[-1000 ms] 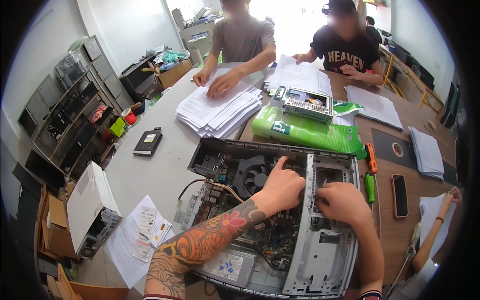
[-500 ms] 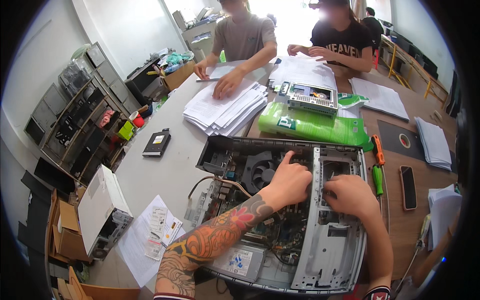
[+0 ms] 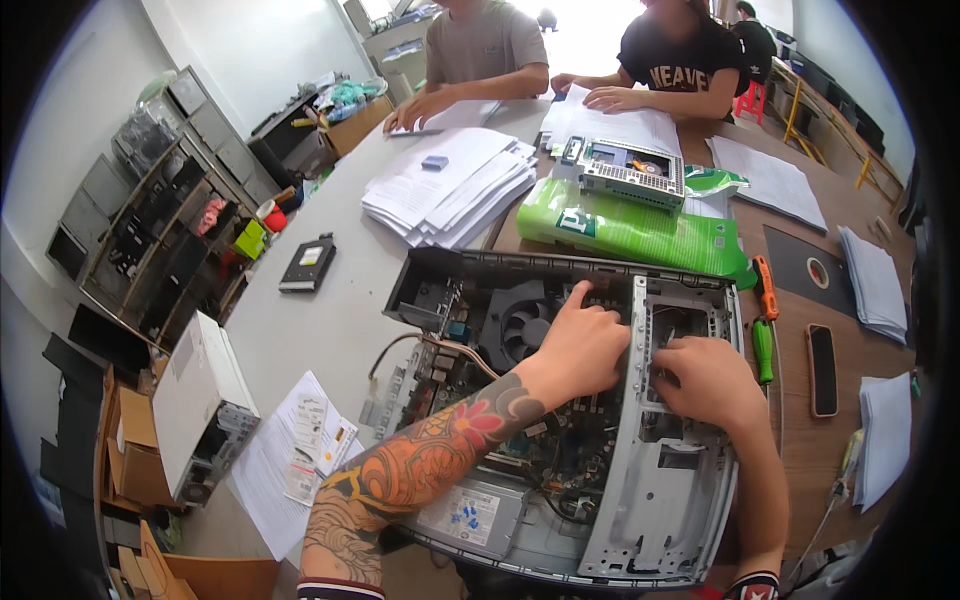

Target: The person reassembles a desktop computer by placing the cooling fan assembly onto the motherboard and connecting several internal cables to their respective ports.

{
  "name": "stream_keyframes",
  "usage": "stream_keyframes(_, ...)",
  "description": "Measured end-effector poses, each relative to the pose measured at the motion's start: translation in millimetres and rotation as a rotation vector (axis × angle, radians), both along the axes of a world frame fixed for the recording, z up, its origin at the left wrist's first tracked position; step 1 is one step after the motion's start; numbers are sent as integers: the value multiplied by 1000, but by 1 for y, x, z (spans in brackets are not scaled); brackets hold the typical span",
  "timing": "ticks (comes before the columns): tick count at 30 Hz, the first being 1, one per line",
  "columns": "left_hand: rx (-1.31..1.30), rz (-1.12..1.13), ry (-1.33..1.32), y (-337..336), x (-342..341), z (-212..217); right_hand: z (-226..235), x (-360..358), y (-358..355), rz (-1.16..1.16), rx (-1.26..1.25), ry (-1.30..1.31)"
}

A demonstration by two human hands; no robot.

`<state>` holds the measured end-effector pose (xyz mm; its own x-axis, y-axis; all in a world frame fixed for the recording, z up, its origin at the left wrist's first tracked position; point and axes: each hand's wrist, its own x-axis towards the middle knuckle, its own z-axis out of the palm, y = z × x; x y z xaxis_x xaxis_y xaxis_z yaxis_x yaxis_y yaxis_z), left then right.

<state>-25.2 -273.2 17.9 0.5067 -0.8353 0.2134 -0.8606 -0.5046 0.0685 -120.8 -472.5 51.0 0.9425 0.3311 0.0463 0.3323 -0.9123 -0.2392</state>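
An opened desktop computer case [image 3: 655, 500] lies flat before me, its inside showing. My left hand [image 3: 585, 345] reaches in between the black cooling fan [image 3: 525, 330] and the metal drive bracket [image 3: 620, 510]. Its index finger points away from me; the other fingers are curled down, their tips hidden. My right hand [image 3: 705, 380] is closed over an opening in the bracket, fingers bent inward. What either hand grips is hidden. A silver power supply [image 3: 470, 515] sits at the case's near left, partly beneath my left forearm. A loose cable [image 3: 395, 345] arches out over the left edge.
Orange [image 3: 765, 285] and green [image 3: 763, 350] screwdrivers and a phone [image 3: 822, 370] lie right. A metal drive cage [image 3: 630, 175] rests on a green bag [image 3: 640, 235] behind the case. Left are a black drive [image 3: 307, 265] and white case [image 3: 205, 410]. Two people handle paper stacks [image 3: 450, 190] opposite.
My hands hold nearly the same spots in the case. The view has shifted slightly. The left co-worker's hand has left the paper stack, where a small blue-grey block now shows.
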Motion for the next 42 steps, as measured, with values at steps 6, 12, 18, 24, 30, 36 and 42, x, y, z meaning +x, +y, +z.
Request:
stream_keyframes(6,-21,4,26,3,-1,3,0,0,1,3,-7,-12)
stream_keyframes(12,-2,-2,16,2,0,3,1,0,2,-8,5,1)
stream_keyframes(18,-71,-22,-19,6,1,3,-1,-1,1,4,20,-31)
stream_keyframes(24,-304,-28,-142,25,11,34,0,2,4,16,1,-14)
stream_keyframes(30,-266,281,2,37,14,55,0,0,-1,-2,-2,10)
stream_keyframes(36,-286,212,-42,46,24,46,2,0,1,10,-4,6)
stream_keyframes(42,-216,258,-13,49,30,47,0,0,0,8,-6,2)
